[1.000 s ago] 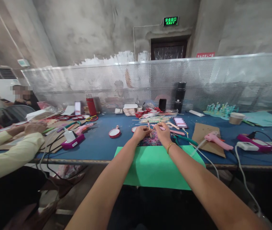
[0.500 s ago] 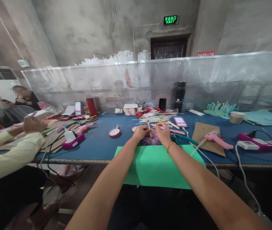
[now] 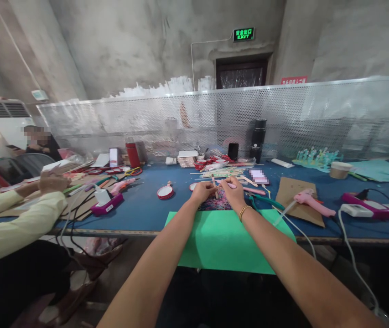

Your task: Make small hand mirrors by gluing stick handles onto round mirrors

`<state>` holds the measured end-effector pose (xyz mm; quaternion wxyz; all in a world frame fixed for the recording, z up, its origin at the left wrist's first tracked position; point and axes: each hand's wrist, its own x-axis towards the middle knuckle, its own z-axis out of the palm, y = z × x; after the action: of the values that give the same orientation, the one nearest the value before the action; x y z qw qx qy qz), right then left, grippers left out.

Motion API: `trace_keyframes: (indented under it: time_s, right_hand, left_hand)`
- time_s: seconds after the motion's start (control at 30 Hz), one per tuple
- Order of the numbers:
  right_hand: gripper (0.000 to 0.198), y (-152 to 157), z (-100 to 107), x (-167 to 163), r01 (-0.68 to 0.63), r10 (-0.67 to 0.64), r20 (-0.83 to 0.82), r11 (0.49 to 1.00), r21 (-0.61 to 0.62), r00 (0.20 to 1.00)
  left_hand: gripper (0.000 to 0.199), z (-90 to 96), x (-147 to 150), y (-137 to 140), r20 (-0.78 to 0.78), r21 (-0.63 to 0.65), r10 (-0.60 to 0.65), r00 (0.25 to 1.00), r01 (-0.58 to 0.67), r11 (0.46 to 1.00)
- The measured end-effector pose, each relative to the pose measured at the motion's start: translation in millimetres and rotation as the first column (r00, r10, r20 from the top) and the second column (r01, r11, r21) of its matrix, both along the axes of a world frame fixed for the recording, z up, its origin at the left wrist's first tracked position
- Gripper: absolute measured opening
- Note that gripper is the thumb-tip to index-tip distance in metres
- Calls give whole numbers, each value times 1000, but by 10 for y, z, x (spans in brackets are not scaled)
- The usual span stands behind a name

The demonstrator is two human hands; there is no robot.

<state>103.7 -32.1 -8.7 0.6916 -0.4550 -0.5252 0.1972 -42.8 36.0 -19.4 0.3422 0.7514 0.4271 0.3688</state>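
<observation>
Little but the viewpoint has shifted: the left hand (image 3: pixel 202 193) has fingers clamped on a slim, flat, tan stick (image 3: pixel 213 180), long axis pointing up or away; just right, the right hand (image 3: pixel 234 193) pinches a pink, pen-like rod (image 3: pixel 231 185).

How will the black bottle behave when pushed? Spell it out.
The black bottle may tip if pushed high up, being tall and narrow. Once down, it would likely roll, given its rounded body.

Forearms (image 3: pixel 160 257) converge from the bottom edge; left hand (image 3: pixel 201 192) and right hand (image 3: pixel 234 193) sit close together just below centre, fingers (image 3: pixel 210 187) curled.
</observation>
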Motion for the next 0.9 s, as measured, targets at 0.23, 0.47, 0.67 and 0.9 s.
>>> trace_keyframes:
  time_s: [0.23,0.47,0.67,0.9]
  right_hand:
    - [21,-5,7,-8,-11,11,27,1000,14,1000]
    - [20,-2,8,-1,-22,21,20,1000,21,1000]
    - [19,8,-1,0,8,-8,-19,1000,-1,1000]
    - [19,10,0,17,0,0,-9,1000,-3,1000]
  left_hand:
    - [46,-19,10,19,-6,3,14,1000,-14,1000]
    - [46,4,13,-3,48,-5,-19,999,19,1000]
    - [44,8,4,0,20,-1,-23,1000,23,1000]
    - [46,75,19,-74,7,5,-16,1000,16,1000]
